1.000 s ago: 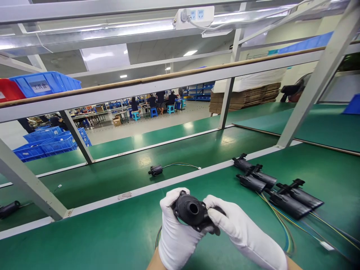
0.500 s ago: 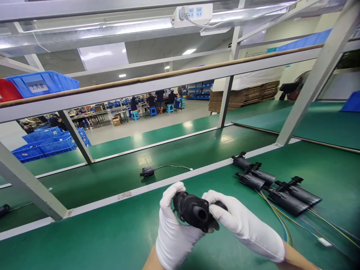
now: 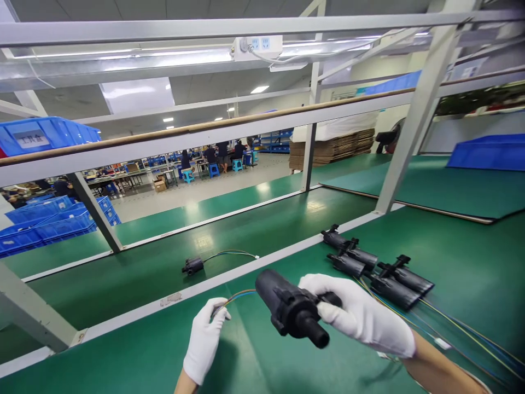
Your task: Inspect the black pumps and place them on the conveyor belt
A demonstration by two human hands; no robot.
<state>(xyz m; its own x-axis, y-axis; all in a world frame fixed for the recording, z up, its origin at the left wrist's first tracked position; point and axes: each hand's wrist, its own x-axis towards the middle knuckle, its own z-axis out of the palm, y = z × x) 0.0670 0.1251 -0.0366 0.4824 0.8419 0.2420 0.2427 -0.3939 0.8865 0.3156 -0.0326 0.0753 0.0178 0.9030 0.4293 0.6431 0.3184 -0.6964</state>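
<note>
My right hand (image 3: pixel 355 317), in a white glove, grips a black cylindrical pump (image 3: pixel 289 306) by its side fitting. The pump is tilted above the green bench, its round nozzle toward me. Thin coloured wires (image 3: pixel 241 294) run from behind the pump to my left hand (image 3: pixel 207 334), also gloved in white, which pinches them between thumb and fingers. To the right of the pump, several similar black pumps (image 3: pixel 396 290) lie in a group with their wires trailing to the right.
Another small black pump (image 3: pixel 192 266) with wires lies on the green strip beyond the white rail (image 3: pixel 172 298). Slanted grey posts (image 3: pixel 414 120) frame the bench. Blue bins (image 3: pixel 69 219) stand at the left, and a blue bin (image 3: pixel 488 152) sits at the right. People sit far behind.
My left hand has let go of the pump body, moved left and taken the wires. The pump has turned in my right hand. The whole view has shifted to the right.
</note>
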